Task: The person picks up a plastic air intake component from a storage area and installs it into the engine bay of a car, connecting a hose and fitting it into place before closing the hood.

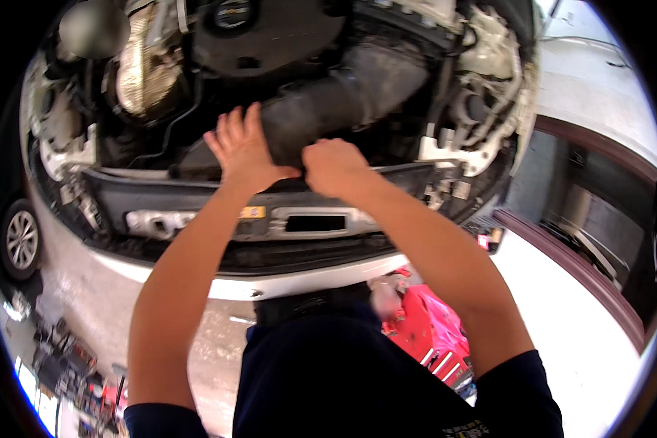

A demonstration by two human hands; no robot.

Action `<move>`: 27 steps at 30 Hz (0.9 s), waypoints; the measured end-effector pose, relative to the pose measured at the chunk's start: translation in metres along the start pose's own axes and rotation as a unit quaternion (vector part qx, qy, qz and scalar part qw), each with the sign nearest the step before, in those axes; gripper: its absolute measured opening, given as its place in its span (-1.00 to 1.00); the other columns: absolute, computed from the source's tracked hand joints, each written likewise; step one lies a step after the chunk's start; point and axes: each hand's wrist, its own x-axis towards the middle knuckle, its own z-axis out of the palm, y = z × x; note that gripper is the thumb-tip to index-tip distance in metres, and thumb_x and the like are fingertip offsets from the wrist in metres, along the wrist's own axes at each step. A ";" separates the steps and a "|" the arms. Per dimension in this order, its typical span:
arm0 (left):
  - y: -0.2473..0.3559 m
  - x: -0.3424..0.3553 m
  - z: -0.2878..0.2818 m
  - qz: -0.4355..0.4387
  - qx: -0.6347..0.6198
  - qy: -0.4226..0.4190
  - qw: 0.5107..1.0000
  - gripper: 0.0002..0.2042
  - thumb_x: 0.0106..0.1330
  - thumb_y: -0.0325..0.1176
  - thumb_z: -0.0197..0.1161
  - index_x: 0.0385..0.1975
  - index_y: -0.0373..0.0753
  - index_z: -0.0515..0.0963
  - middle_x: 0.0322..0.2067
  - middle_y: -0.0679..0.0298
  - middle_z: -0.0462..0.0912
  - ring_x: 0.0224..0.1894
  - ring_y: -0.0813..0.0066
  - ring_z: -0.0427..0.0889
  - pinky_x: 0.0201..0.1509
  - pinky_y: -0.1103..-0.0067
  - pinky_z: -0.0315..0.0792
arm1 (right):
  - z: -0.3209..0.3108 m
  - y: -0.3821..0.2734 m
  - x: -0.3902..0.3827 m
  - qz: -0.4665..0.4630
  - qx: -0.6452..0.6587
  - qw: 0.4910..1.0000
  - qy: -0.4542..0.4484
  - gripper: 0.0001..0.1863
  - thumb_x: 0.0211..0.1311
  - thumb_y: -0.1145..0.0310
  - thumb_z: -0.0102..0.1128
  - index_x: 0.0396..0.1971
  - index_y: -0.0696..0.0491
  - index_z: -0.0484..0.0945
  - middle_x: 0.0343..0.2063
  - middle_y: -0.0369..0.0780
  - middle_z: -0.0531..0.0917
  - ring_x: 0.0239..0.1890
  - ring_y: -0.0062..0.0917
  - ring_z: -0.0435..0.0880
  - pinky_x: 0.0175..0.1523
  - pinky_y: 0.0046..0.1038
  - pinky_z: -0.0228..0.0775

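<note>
I am over an open engine bay. My left hand (244, 153) has its fingers spread over the wide black plastic air duct (365, 84), with the thumb pointing right along its front part. Just right of it, my right hand (332, 164) is closed at the duct's lower section, its fingertips curled out of sight; what they hold is hidden. Below both hands runs the black front crossmember panel (387, 193) with metal plates. A black engine cover (270, 44) is behind the duct, and a crinkled silver heat shield (142, 73) is at the upper left.
The white front bumper (306, 285) is close to my body. A red tool chest (423, 328) stands below at right. A dark car's wheel (20, 241) is at left, with assorted equipment (66, 365) lower down. A white wall with a brown-framed opening (562, 263) is at right.
</note>
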 end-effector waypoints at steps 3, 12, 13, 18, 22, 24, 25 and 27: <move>0.003 0.001 -0.002 -0.014 -0.008 -0.015 1.000 0.37 -0.45 0.09 0.68 0.45 -0.01 -0.12 0.42 -0.03 -0.11 0.49 -0.09 -0.26 0.46 -0.07 -0.40 | 0.008 -0.002 0.004 -0.007 -0.002 1.000 0.009 -0.77 -0.01 0.38 0.32 -0.31 0.11 0.69 -0.19 -0.03 0.67 -0.13 -0.14 0.68 -0.02 -0.25 0.57; 0.003 0.000 0.000 -0.015 -0.016 -0.022 1.000 0.38 -0.45 0.11 0.68 0.46 0.00 -0.14 0.44 -0.01 -0.10 0.50 -0.07 -0.25 0.48 -0.06 -0.40 | 0.008 -0.008 0.001 -0.015 -0.037 0.999 -0.021 -0.81 0.06 0.45 0.34 -0.29 0.13 0.71 -0.15 -0.07 0.68 -0.14 -0.25 0.72 -0.11 -0.33 0.64; 0.002 0.002 0.000 -0.019 -0.016 -0.023 0.999 0.38 -0.45 0.11 0.68 0.46 0.00 -0.14 0.44 -0.01 -0.10 0.50 -0.07 -0.25 0.48 -0.06 -0.40 | 0.006 -0.008 0.002 -0.004 -0.045 0.999 -0.023 -0.82 0.05 0.46 0.34 -0.29 0.12 0.71 -0.16 -0.07 0.68 -0.15 -0.25 0.72 -0.12 -0.33 0.65; 0.002 0.002 0.001 -0.015 -0.003 -0.021 1.000 0.37 -0.43 0.12 0.67 0.46 0.01 -0.14 0.43 -0.02 -0.08 0.50 -0.08 -0.24 0.48 -0.07 -0.38 | 0.009 -0.014 0.001 0.001 -0.065 0.997 -0.033 -0.83 0.07 0.47 0.31 -0.30 0.11 0.71 -0.20 -0.10 0.71 -0.18 -0.27 0.74 -0.14 -0.33 0.65; -0.002 0.003 0.003 -0.014 -0.006 -0.018 1.000 0.36 -0.42 0.13 0.67 0.45 -0.02 -0.13 0.42 -0.02 -0.08 0.50 -0.10 -0.23 0.47 -0.10 -0.39 | 0.018 -0.022 -0.001 -0.021 -0.104 0.994 -0.017 -0.84 0.11 0.48 0.26 -0.29 0.08 0.72 -0.26 -0.13 0.72 -0.19 -0.31 0.75 -0.15 -0.35 0.65; -0.002 0.003 0.004 -0.016 -0.008 -0.017 1.000 0.36 -0.42 0.12 0.67 0.45 -0.03 -0.13 0.42 -0.02 -0.08 0.50 -0.10 -0.23 0.47 -0.10 -0.39 | 0.015 -0.025 0.000 -0.036 -0.126 0.991 -0.009 -0.84 0.12 0.48 0.24 -0.29 0.07 0.73 -0.27 -0.13 0.72 -0.20 -0.32 0.75 -0.15 -0.36 0.65; -0.002 0.004 0.005 -0.016 -0.009 -0.018 1.000 0.37 -0.42 0.12 0.67 0.45 -0.04 -0.13 0.42 -0.02 -0.08 0.50 -0.10 -0.24 0.47 -0.10 -0.40 | 0.011 -0.024 0.003 -0.036 -0.133 0.990 -0.029 -0.84 0.11 0.47 0.26 -0.30 0.07 0.73 -0.26 -0.13 0.73 -0.20 -0.32 0.75 -0.15 -0.36 0.65; 0.000 0.003 0.003 -0.018 -0.008 -0.021 1.000 0.37 -0.42 0.12 0.67 0.45 -0.05 -0.14 0.43 -0.02 -0.08 0.50 -0.10 -0.24 0.47 -0.11 -0.41 | 0.008 -0.022 0.004 -0.039 -0.137 0.989 -0.050 -0.84 0.09 0.45 0.28 -0.30 0.07 0.73 -0.26 -0.13 0.73 -0.20 -0.31 0.75 -0.15 -0.36 0.64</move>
